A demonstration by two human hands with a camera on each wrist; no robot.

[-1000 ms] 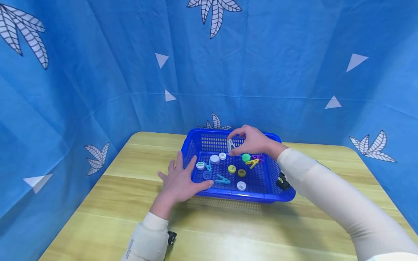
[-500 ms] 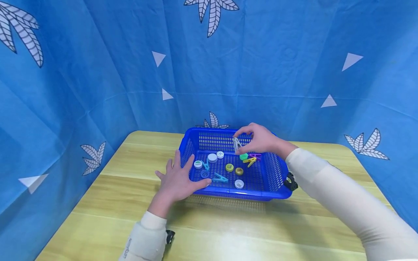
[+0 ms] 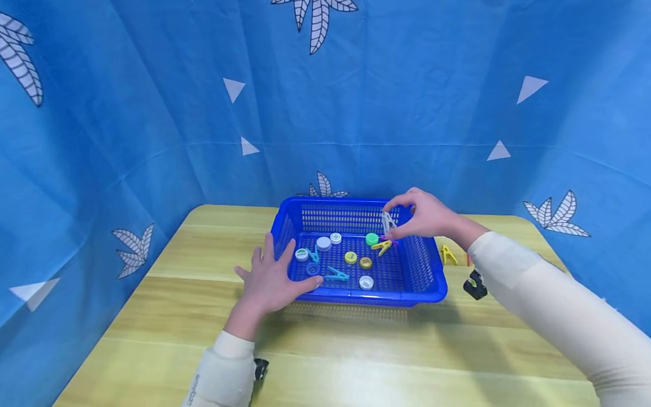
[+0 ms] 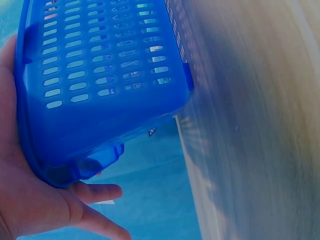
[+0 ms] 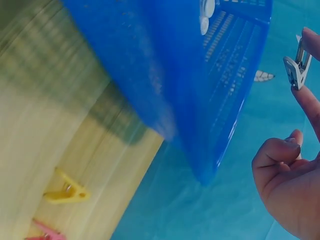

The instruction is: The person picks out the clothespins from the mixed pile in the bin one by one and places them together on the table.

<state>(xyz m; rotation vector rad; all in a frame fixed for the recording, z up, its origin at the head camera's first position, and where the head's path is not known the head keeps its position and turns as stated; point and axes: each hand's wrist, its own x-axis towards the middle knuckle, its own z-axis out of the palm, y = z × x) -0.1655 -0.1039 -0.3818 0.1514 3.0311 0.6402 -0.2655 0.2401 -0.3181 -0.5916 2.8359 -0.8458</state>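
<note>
My right hand pinches a pale grey clothespin between thumb and forefinger, above the back right of a blue plastic basket. The right wrist view shows this clothespin between the fingertips. With fingers spread, my left hand rests at the basket's left front corner, the thumb over the front rim. Inside the basket lie several bottle caps, among them a green cap and a white cap. A light blue clothespin and a yellow clothespin lie among them; a purple one is partly hidden.
On the wooden table, right of the basket, lie another yellow clothespin and a pink clothespin. A blue patterned cloth hangs behind and beside the table.
My right hand has carried the grey clothespin rightward, from the basket's back middle toward its right end. The left hand keeps its place at the corner. The head view has shifted slightly.
</note>
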